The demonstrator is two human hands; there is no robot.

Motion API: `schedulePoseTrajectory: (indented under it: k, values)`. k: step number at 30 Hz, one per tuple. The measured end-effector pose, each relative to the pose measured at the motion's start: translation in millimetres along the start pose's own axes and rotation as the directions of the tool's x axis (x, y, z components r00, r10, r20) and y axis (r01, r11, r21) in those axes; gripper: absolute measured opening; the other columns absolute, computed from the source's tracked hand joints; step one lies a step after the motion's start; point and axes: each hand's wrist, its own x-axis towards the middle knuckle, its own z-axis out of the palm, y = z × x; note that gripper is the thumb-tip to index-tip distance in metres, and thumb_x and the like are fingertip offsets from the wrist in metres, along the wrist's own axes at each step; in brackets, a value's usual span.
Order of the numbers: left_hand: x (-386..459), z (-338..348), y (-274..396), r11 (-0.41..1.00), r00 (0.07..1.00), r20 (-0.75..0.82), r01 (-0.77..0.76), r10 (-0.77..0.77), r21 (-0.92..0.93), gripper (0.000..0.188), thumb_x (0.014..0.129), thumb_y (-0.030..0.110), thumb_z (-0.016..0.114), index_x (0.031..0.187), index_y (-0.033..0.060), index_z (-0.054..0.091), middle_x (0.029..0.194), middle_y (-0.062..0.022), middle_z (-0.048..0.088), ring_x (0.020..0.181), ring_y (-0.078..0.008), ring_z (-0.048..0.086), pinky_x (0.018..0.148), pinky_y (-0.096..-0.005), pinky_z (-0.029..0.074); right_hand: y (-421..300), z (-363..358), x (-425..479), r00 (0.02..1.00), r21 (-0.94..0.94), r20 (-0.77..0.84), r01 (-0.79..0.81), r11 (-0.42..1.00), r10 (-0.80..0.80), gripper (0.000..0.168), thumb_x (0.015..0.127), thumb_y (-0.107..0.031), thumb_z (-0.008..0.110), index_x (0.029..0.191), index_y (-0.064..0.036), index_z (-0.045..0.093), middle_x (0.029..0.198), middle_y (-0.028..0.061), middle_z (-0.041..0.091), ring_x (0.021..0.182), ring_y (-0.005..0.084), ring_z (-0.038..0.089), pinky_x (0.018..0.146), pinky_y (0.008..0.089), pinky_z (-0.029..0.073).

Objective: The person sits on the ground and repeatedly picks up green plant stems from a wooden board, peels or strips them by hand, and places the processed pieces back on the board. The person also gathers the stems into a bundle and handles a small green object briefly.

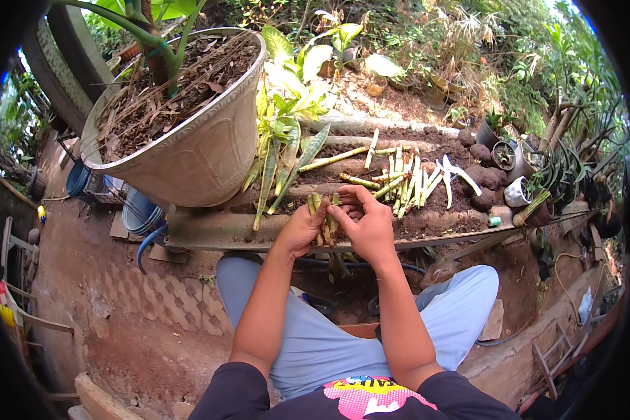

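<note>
Several short green-brown stem cuttings (324,233) stand roughly upright between my hands, over the table's near edge. My left hand (303,226) is closed around them from the left. With bent fingers, my right hand (365,220) meets them from the right, thumb and fingertips pinched at the rightmost piece; its far fingers are partly hidden. Just beyond my right hand lies a loose pile of more cut stems (407,181). White-handled pruning shears (450,176) rest with spread handles to the right of that pile.
A large potted plant (199,142) takes up the table's left side, with cut leafy shoots (289,157) beside it. Dark soil balls (485,181), a white pot (516,192) and a green thread spool (494,221) sit at right. Blue buckets (142,210) stand on the ground at left.
</note>
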Motion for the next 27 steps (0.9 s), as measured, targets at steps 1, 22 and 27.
schedulePoseTrajectory:
  k: [1, 22, 27]
  values:
    - [-1, -1, 0, 1.000, 1.000, 0.015, -0.006, 0.006, -0.011, 0.082, 0.094, 0.065, 0.056, 0.136, -0.0047, 0.055, 0.121, -0.0131, 0.068, 0.111, -0.0188, 0.067, 0.092, -0.0343, 0.057, -2, 2, 1, 1.000, 0.023, -0.011, 0.019, 1.000, -0.018, 0.035, 0.089, -0.016, 0.080, 0.118, 0.000, 0.068, 0.088, 0.0113, 0.074, 0.079, 0.0147, 0.071, 0.072, 0.0300, 0.057]
    - [2, 20, -2, 0.947, 0.998, -0.061, -0.020, 0.000, -0.322, 0.051, 0.097, 0.050, 0.065, 0.123, 0.0067, 0.057, 0.101, -0.0035, 0.068, 0.089, -0.0149, 0.071, 0.075, -0.0329, 0.062, 47, 27, 0, 0.949, -0.175, -0.194, 0.214, 0.961, -0.247, 0.024, 0.091, -0.015, 0.074, 0.114, -0.010, 0.076, 0.115, 0.0103, 0.064, 0.111, 0.0305, 0.058, 0.094, 0.0409, 0.048]
    - [6, 15, -4, 0.930, 0.993, -0.107, 0.009, -0.052, -0.367, 0.031, 0.097, 0.029, 0.073, 0.116, 0.0091, 0.057, 0.094, -0.0018, 0.067, 0.083, -0.0129, 0.069, 0.072, -0.0311, 0.061, 43, 31, -7, 0.912, -0.002, -0.365, 0.201, 0.980, -0.187, 0.033, 0.105, -0.025, 0.055, 0.125, -0.002, 0.067, 0.115, 0.0127, 0.063, 0.107, 0.0260, 0.059, 0.093, 0.0384, 0.047]
